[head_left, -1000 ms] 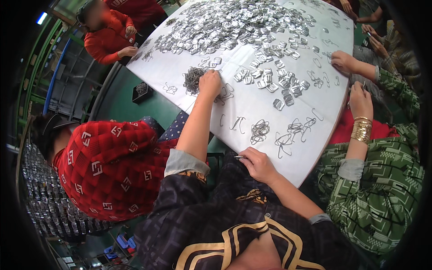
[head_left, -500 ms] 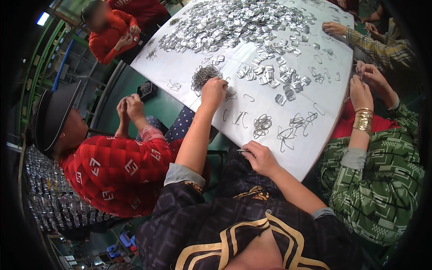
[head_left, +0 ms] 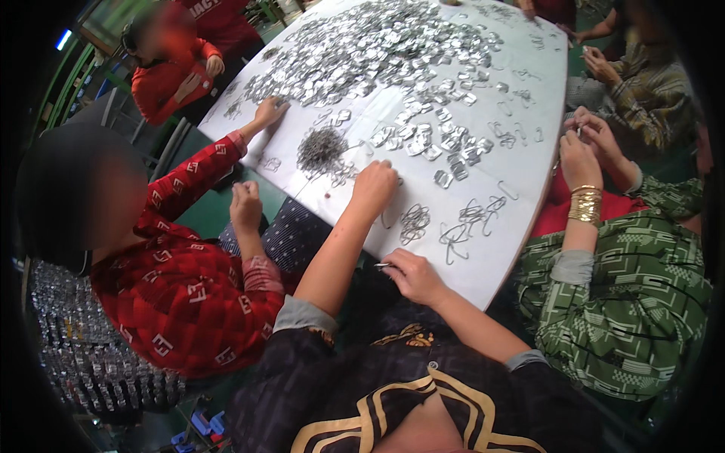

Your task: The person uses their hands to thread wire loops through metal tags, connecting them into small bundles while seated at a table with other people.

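Note:
My left hand (head_left: 376, 189) reaches over the white table, its fingers closed together near the sheet. What they pinch, if anything, is hidden. A thin bent wire lies just below it, and a tangled heap of wire hooks (head_left: 322, 151) is a little farther left. My right hand (head_left: 417, 276) is at the table's near edge, closed on a small metal piece (head_left: 383, 264) that pokes out past the fingertips. Loose wire hooks (head_left: 414, 224) lie in a small tangle above that hand, with more hooks (head_left: 455, 240) to the right.
Flat metal buckle-like pieces (head_left: 362, 57) cover the far part of the white table (head_left: 468, 189). At left, a co-worker in a red patterned jacket (head_left: 204, 302) has a hand (head_left: 270, 111) on the table. A co-worker in green (head_left: 612, 294) sits close at right.
My left hand has moved right and nearer me, away from the wire heap. The left co-worker's hand has gone out to the table. The view has shifted slightly.

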`<action>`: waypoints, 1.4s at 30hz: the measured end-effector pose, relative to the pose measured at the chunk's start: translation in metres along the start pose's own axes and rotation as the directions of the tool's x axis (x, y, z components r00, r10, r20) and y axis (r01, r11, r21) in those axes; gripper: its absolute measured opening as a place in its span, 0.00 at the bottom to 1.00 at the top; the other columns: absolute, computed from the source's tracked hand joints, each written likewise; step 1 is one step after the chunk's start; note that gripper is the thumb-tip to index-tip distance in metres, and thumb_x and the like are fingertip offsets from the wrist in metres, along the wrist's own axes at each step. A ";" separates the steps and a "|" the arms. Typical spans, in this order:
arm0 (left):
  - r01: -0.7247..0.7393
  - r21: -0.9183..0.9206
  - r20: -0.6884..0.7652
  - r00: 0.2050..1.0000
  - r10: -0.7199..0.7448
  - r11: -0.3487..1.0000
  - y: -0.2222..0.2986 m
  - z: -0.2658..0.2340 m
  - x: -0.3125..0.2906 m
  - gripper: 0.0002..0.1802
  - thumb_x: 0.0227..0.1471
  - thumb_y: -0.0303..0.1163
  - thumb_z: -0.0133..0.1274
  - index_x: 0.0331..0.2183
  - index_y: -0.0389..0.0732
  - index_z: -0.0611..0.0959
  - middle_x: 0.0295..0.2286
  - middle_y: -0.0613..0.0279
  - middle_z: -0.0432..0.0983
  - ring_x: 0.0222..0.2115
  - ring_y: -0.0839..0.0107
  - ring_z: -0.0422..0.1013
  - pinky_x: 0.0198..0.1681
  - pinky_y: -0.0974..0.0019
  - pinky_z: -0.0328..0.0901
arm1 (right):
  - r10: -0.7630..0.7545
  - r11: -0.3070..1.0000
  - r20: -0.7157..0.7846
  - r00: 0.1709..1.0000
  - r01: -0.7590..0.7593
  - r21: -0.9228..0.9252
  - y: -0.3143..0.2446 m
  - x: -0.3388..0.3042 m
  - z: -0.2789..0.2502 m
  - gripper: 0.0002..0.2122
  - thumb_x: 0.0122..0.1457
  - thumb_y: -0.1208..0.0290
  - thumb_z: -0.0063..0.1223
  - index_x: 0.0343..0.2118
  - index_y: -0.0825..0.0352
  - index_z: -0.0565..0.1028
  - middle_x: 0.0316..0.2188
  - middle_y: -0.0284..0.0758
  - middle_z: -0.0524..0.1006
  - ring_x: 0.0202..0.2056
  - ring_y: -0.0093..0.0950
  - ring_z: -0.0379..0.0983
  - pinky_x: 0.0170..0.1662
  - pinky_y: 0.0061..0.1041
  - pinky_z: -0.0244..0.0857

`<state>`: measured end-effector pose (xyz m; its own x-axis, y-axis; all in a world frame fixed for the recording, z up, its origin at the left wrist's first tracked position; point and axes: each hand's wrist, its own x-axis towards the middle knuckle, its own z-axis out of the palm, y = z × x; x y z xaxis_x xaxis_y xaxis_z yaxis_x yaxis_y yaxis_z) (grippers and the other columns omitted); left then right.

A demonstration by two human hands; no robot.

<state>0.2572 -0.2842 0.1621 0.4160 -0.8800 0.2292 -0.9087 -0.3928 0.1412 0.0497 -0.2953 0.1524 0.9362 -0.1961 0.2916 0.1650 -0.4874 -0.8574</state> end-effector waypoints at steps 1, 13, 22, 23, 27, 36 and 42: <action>0.032 0.020 0.013 0.999 -0.032 0.999 0.006 -0.001 0.000 0.04 0.39 0.22 0.52 0.20 0.37 0.82 0.26 0.53 0.76 0.29 0.55 0.73 0.34 0.58 0.69 | -0.003 1.000 -0.004 1.000 0.003 -0.004 0.000 0.000 0.000 0.05 0.54 0.76 0.52 0.33 0.68 0.72 0.29 0.41 0.73 0.31 0.43 0.72 0.33 0.36 0.66; 0.186 -0.041 -0.105 0.976 -0.190 0.982 0.010 0.001 -0.009 0.03 0.39 0.26 0.55 0.23 0.37 0.80 0.25 0.52 0.76 0.28 0.57 0.75 0.31 0.59 0.69 | -0.054 0.998 0.000 0.999 0.054 -0.027 0.007 -0.001 0.001 0.05 0.54 0.76 0.51 0.34 0.68 0.72 0.30 0.42 0.73 0.32 0.43 0.72 0.34 0.36 0.66; 0.237 -0.841 -0.094 0.822 -0.562 0.487 0.037 -0.042 -0.110 0.05 0.47 0.26 0.53 0.25 0.36 0.75 0.20 0.63 0.74 0.20 0.80 0.68 0.26 0.74 0.63 | -0.031 0.999 -0.013 0.999 0.030 -0.022 0.012 -0.005 0.003 0.06 0.52 0.77 0.54 0.33 0.70 0.74 0.29 0.43 0.74 0.31 0.43 0.73 0.34 0.34 0.67; 0.206 -0.900 -0.050 0.827 -0.560 0.383 0.039 -0.041 -0.121 0.05 0.48 0.26 0.53 0.25 0.35 0.75 0.20 0.65 0.74 0.21 0.81 0.68 0.25 0.75 0.63 | -0.039 0.999 -0.027 0.999 0.038 -0.037 0.014 -0.004 0.002 0.06 0.52 0.77 0.54 0.33 0.70 0.74 0.29 0.43 0.74 0.31 0.43 0.73 0.34 0.34 0.67; 0.161 -0.977 0.059 0.838 -0.543 0.142 0.057 -0.033 -0.167 0.05 0.51 0.25 0.52 0.27 0.36 0.73 0.21 0.70 0.71 0.23 0.85 0.65 0.27 0.78 0.60 | 0.017 0.999 -0.026 1.000 -0.018 -0.027 0.015 -0.008 0.002 0.07 0.50 0.78 0.56 0.33 0.71 0.75 0.27 0.43 0.74 0.28 0.38 0.74 0.32 0.30 0.68; 0.173 -0.850 -0.116 0.860 -0.497 0.497 0.075 -0.022 -0.187 0.06 0.48 0.25 0.53 0.28 0.34 0.73 0.25 0.63 0.68 0.25 0.76 0.65 0.28 0.72 0.61 | 0.023 0.999 -0.031 0.999 -0.024 -0.021 0.010 -0.007 0.002 0.06 0.49 0.79 0.58 0.31 0.72 0.75 0.23 0.37 0.74 0.21 0.26 0.71 0.26 0.23 0.65; 0.182 -0.797 -0.190 0.829 -0.525 0.576 0.080 -0.023 -0.181 0.05 0.48 0.24 0.52 0.28 0.34 0.72 0.25 0.56 0.68 0.25 0.64 0.67 0.30 0.65 0.63 | 0.025 0.999 -0.035 0.999 -0.026 -0.044 0.009 -0.007 0.002 0.07 0.48 0.79 0.59 0.31 0.71 0.75 0.22 0.37 0.74 0.20 0.25 0.70 0.25 0.22 0.65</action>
<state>0.1100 -0.1504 0.1544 0.8289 -0.4729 0.2988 -0.4201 -0.1737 0.8907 0.0454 -0.2962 0.1418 0.9286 -0.2375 0.2850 0.1268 -0.5188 -0.8454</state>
